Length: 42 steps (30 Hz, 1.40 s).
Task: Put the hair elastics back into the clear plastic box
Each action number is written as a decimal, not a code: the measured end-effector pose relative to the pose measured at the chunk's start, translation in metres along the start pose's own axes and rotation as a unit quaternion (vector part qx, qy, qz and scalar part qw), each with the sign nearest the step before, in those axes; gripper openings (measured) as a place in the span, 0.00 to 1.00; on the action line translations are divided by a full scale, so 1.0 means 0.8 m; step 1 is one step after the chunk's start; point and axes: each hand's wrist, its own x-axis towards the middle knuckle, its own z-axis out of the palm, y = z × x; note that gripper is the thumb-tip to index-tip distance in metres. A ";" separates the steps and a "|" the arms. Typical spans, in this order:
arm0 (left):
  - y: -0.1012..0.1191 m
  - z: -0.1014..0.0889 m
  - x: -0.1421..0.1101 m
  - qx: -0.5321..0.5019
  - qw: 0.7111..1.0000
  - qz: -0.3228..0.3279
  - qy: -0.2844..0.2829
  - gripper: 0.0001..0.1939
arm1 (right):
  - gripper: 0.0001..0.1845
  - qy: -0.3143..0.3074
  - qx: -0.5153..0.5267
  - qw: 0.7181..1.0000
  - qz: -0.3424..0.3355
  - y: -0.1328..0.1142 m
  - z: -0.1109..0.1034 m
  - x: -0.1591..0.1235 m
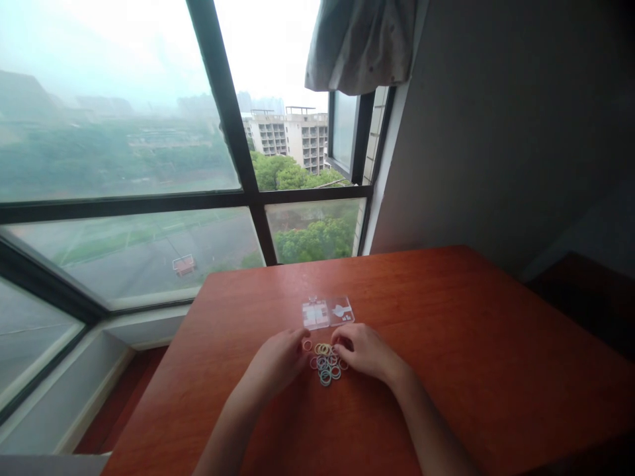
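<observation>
Several small coloured rings (327,363), yellow, pink, blue and white, lie in a pile on the red-brown table (446,317). My left hand (278,360) rests at the pile's left edge with its fingers curled toward the rings. My right hand (364,349) sits at the pile's right edge, fingertips pinched at the top rings. What either hand holds is too small to make out. Just beyond the pile lies a small clear plastic box (328,312), opened flat in two halves.
The table stands in a corner, with a large dark-framed window (238,152) behind and to the left and a grey wall (496,132) at the right. A grey curtain (362,43) is bunched at the top. A white sill (74,370) runs lower left.
</observation>
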 end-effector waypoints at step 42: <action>-0.030 0.016 0.046 -0.070 0.977 -0.009 0.200 0.10 | 0.06 -0.016 0.021 1.000 0.003 -0.004 -0.001 -0.002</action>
